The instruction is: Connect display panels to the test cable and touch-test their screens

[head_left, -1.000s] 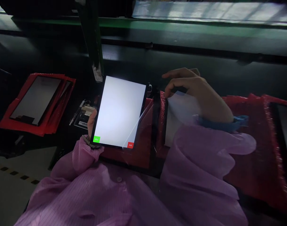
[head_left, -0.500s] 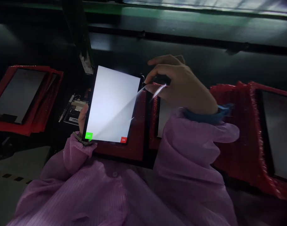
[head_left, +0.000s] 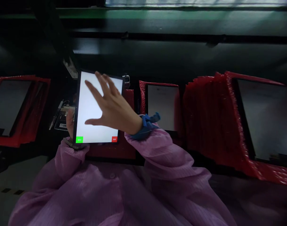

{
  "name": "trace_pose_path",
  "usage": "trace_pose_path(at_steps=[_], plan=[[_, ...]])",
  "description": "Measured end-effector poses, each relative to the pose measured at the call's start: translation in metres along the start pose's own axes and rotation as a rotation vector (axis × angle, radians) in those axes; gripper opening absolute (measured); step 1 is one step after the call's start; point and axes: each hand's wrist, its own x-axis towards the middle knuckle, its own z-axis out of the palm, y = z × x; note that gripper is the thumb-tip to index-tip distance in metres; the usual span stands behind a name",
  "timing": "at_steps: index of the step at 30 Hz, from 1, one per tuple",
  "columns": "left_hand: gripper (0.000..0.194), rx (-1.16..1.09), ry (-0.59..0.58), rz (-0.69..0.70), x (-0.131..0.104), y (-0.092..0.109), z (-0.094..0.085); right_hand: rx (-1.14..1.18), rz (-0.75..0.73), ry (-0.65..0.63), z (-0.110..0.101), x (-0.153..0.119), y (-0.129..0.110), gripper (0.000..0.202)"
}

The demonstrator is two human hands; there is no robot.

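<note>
A tablet screen (head_left: 88, 103) glows white, with a green box at its lower left corner and a red box at its lower right. My left hand (head_left: 70, 121) grips its left edge; the thumb shows while the other fingers are hidden behind. Over the lit face, my right hand (head_left: 115, 108) is spread with its fingers apart and holds nothing I can see. Whether it touches the glass I cannot tell. Beside my left thumb lies a small circuit board (head_left: 63, 121) with a white pen-like stick (head_left: 56, 114) next to it.
Dark screens lie on red bubble-wrap bags: a left screen (head_left: 10, 103), a middle screen (head_left: 162, 103) and a right screen (head_left: 268, 116). A thick row of red bags (head_left: 204, 119) fills the right side. A red sheet (head_left: 126, 149) lies under the lit screen. A dark post (head_left: 56, 34) rises behind.
My right hand has moved left from beside the screen to over it, going from a pinch on a clear film to spread fingers. The film no longer shows. My left hand keeps its grip.
</note>
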Motion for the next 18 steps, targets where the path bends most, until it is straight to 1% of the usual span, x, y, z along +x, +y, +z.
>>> trace_pose_path(at_steps=[1,2,3,6,9,10,11,15,17,18], plan=[[0.047,0.014,-0.017,0.027,0.001,0.0,-0.001,0.0,-0.015,-0.026,0.008,0.0,-0.001,0.098],[0.044,0.034,-0.019,0.038,0.003,0.001,-0.003,-0.009,-0.026,-0.042,0.014,0.0,-0.003,0.099],[0.04,0.055,0.007,0.036,0.004,0.002,-0.005,-0.028,-0.034,-0.05,0.017,0.0,-0.003,0.095],[0.037,0.091,0.084,-0.006,0.007,0.005,-0.012,-0.106,-0.05,-0.049,0.017,0.0,-0.007,0.067],[0.039,0.057,0.079,-0.032,0.01,0.006,-0.016,-0.147,-0.077,-0.055,0.013,0.001,-0.012,0.035],[0.038,0.039,0.072,-0.038,0.01,0.006,-0.017,-0.148,-0.083,-0.06,0.013,0.001,-0.014,0.028],[0.036,0.023,0.067,-0.041,0.01,0.006,-0.018,-0.145,-0.084,-0.065,0.014,0.002,-0.015,0.024],[0.033,-0.001,0.098,-0.07,0.01,0.005,-0.016,-0.111,-0.079,-0.091,0.015,0.004,-0.015,0.024],[0.034,-0.018,0.092,-0.057,0.008,0.004,-0.013,-0.064,-0.087,-0.103,0.009,0.005,-0.009,0.026],[0.035,-0.031,0.069,-0.045,0.007,0.004,-0.011,-0.039,-0.083,-0.097,0.003,0.004,-0.005,0.028]])
